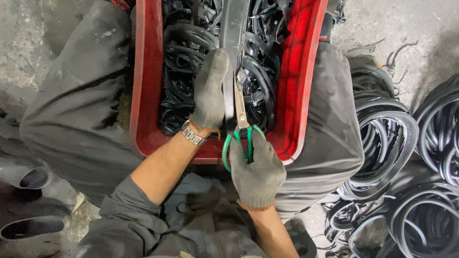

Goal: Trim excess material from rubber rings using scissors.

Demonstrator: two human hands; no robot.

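Red crate (291, 95) on the lap, full of black rubber rings (186, 43). Flat grey strip (234, 33) runs lengthwise, straight away from the body, above the crate. Left hand (210, 91), gloved, wraps the strip's near end. Right hand (256, 167) grips green-handled scissors (240, 124), blades pointing along the strip, just beside the left hand.

Black rubber strips (186, 52) fill the red crate (143, 86) wall to wall; piled rubber rings (387, 129) crowd the floor (28, 28) right, whose upper left lies open.
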